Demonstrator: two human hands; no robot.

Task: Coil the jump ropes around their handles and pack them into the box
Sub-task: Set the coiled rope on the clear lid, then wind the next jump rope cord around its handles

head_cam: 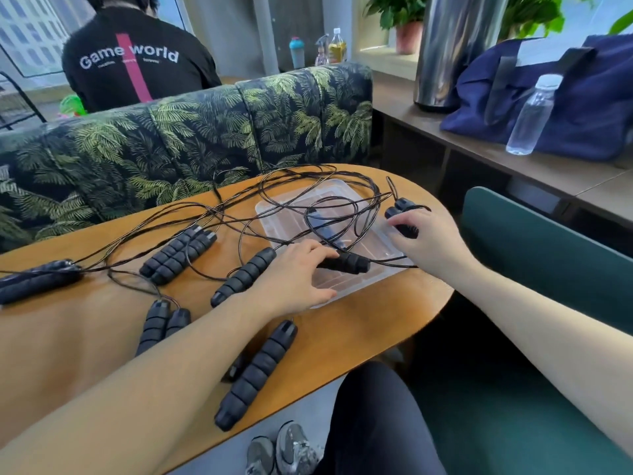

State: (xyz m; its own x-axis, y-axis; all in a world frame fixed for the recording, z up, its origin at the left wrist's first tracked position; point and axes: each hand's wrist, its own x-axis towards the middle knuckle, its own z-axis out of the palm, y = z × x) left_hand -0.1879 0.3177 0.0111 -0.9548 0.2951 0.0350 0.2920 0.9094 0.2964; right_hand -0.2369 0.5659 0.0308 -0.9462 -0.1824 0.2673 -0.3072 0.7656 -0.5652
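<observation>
Several black jump ropes with ribbed foam handles lie tangled on the wooden table (pixel 359 313). A clear plastic box (pixel 291 204) sits at the table's right end with thin rope loops (pixel 329 207) draped over it. My left hand (pixel 294 272) grips a black handle (pixel 349 262) at the box's near edge. My right hand (pixel 424 234) closes on a pair of handles (pixel 397 207) at the box's right side. Loose handles include a pair (pixel 178 252) mid-table, one handle (pixel 243 275) beside my left hand, and another handle (pixel 257 371) near the front edge.
More handle pairs lie at the far left (pixel 37 279) and under my left forearm (pixel 154 323). A leaf-patterned sofa (pixel 205 132) stands behind the table, a person (pixel 133 56) seated beyond it. A green chair (pixel 548 252), a blue bag (pixel 565 97) and a water bottle (pixel 531 118) are at right.
</observation>
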